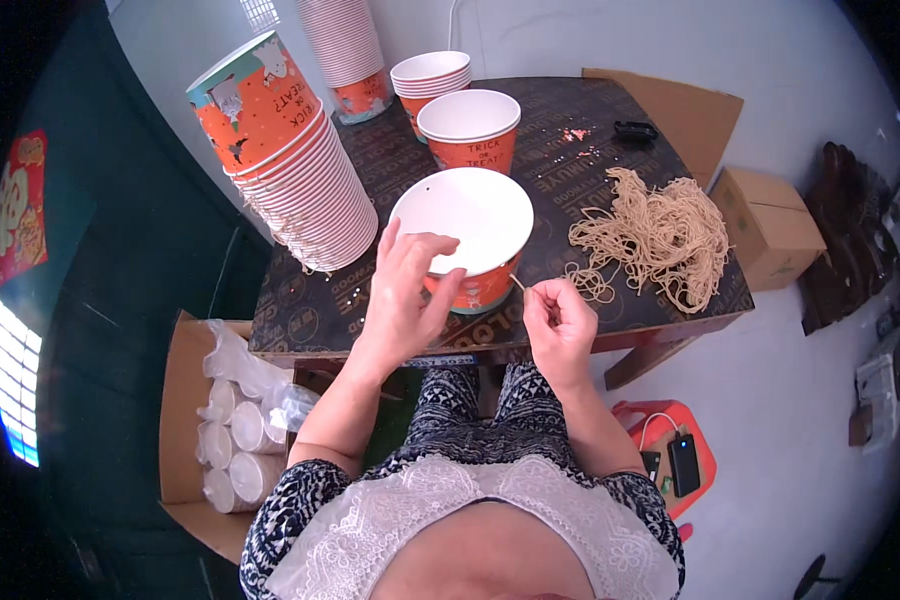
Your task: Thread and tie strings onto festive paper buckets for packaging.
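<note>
An orange paper bucket with a white inside [475, 212] stands upright at the front of the dark table. At its left front side is my left hand [407, 290], fingers apart and curved round the near rim; whether they touch it I cannot tell. Close to the bucket's lower right, my right hand [562, 325] pinches the end of a thin tan cord [517, 283] that reaches to the bucket's side. A loose heap of the same tan cord [660, 240] lies to the right, with a few small loops [590, 283] nearer me.
Behind stand another orange bucket [475, 150] and a short stack [430, 72]. Tall leaning bucket stacks [305, 190] rise at left. A small black object [635, 131] lies far right. Below are a carton of wrapped cups [180, 400] and a red stool with a phone [683, 465].
</note>
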Action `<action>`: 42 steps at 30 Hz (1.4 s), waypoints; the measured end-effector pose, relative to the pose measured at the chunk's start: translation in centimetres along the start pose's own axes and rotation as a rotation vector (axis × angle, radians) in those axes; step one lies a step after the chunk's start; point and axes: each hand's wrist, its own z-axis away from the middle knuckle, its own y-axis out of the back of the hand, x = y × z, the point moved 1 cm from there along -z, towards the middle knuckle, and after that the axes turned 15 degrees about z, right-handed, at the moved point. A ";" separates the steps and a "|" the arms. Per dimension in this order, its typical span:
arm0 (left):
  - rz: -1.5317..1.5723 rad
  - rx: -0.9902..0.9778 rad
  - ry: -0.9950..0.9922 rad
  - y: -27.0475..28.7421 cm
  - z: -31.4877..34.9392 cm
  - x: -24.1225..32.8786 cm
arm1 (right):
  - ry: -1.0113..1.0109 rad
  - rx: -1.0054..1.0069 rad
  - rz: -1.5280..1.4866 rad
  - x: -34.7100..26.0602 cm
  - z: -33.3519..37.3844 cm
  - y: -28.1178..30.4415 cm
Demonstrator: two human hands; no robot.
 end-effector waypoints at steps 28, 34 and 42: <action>0.043 -0.235 0.142 1.0 -3.8 -1.0 | 0.043 0.013 0.120 0.6 -1.6 -1.5; 0.297 -0.723 0.237 -0.4 -6.8 -3.0 | 0.077 0.032 0.082 1.0 -1.7 -2.3; 0.454 -0.903 0.345 -1.5 -7.8 -4.1 | 0.084 0.045 0.081 1.5 -1.7 -2.3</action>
